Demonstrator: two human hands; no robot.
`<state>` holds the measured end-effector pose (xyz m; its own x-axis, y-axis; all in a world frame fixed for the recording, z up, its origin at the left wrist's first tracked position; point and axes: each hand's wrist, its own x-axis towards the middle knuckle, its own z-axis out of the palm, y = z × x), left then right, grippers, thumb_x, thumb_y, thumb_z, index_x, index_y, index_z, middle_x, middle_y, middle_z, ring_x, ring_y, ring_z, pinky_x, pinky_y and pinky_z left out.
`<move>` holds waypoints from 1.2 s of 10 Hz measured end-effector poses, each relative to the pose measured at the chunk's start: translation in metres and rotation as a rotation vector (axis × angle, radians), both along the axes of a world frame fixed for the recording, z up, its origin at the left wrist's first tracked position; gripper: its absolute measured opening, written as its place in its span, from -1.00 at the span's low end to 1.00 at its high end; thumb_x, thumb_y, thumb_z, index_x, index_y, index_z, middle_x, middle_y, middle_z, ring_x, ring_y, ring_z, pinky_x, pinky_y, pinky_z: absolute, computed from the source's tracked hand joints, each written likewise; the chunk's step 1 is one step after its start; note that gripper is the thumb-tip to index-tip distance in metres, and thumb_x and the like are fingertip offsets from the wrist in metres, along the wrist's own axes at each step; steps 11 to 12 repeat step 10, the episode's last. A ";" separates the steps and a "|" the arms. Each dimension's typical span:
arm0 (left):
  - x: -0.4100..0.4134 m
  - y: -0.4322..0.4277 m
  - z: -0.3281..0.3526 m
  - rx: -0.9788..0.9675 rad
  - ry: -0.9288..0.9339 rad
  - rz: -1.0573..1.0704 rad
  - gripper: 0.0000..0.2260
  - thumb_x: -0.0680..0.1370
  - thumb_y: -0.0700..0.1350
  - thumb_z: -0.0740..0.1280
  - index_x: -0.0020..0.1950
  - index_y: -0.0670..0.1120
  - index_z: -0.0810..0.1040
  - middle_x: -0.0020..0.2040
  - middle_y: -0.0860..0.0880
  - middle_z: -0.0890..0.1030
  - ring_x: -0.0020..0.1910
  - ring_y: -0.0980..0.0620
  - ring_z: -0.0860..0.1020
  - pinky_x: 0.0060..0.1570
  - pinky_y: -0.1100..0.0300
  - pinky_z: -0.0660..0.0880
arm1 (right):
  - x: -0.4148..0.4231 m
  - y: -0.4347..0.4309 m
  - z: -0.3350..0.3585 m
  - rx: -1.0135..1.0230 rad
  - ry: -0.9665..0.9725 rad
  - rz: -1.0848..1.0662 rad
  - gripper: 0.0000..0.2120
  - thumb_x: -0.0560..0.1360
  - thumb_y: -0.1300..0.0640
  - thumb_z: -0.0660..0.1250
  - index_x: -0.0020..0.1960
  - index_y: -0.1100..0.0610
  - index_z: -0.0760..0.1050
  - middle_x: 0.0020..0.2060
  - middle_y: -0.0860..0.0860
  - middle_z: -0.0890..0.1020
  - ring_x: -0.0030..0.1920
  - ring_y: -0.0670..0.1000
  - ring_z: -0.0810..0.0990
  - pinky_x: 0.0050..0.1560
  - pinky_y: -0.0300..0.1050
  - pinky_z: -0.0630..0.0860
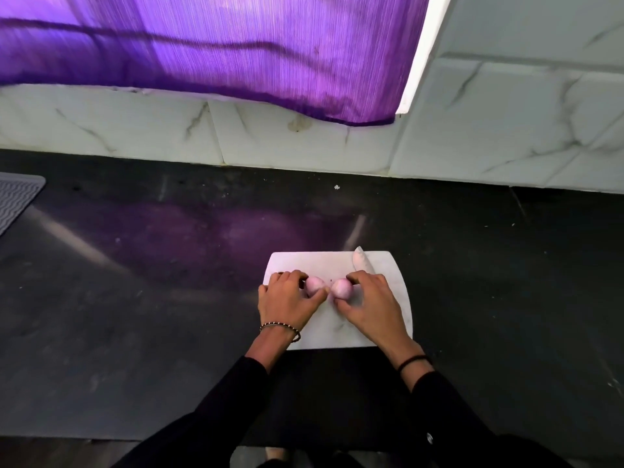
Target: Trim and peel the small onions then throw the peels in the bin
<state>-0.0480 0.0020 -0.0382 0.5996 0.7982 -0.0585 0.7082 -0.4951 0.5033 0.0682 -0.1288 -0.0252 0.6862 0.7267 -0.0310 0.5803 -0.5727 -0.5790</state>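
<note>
Dark countertop (135, 298) bore a white cutting board (304, 261). Left hand (287, 304) pinched the left onion (314, 285), right hand (368, 305) the right onion (341, 287), side by side mid-board, likely steadying them for peeling; the knife (361, 261) lay idle at far right.

I see both arms clothed in black: the left long black sleeve (202, 417) and the right long black sleeve (456, 410) each end short of the wrist. Behind the left grip (287, 304) sits a thin bracelet of dark and pale beads (280, 327). Behind the right grip (366, 304) a plain black band (413, 361) circles the wrist. A small pale round dot (429, 438) marks the right sleeve.
</note>
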 end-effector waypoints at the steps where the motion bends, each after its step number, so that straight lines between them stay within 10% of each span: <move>1: 0.000 -0.004 0.000 -0.007 0.020 0.004 -0.55 0.41 0.35 0.29 0.15 0.10 0.53 0.08 0.17 0.59 0.18 0.07 0.44 0.07 0.08 0.28 | 0.002 -0.005 -0.001 -0.009 0.025 0.017 -0.65 0.48 -0.18 0.44 0.18 -0.07 0.49 0.12 -0.14 0.57 0.19 -0.07 0.45 0.01 -0.08 0.52; 12: -0.006 -0.010 0.011 0.113 -0.004 -0.016 -0.49 0.44 0.32 0.32 0.26 0.05 0.50 0.19 0.13 0.55 0.23 0.06 0.44 0.11 0.11 0.27 | 0.004 -0.006 -0.002 -0.017 0.037 0.055 -0.53 0.52 -0.19 0.41 0.33 -0.02 0.42 0.28 -0.07 0.51 0.30 -0.02 0.43 0.21 -0.03 0.50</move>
